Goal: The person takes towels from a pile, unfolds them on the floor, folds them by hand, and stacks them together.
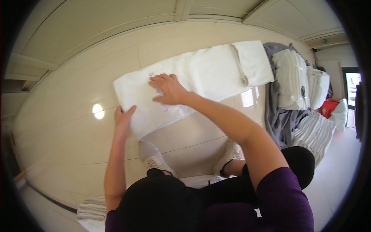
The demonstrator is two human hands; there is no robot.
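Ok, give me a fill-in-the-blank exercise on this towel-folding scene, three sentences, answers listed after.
1. The right hand lies flat on top of the long ____ towel spread on the floor.
2. The left hand grips the towel at its ____ end.
3. The stacks of folded towels rest on a ____ cloth at the right.

Missing words: white; left; grey
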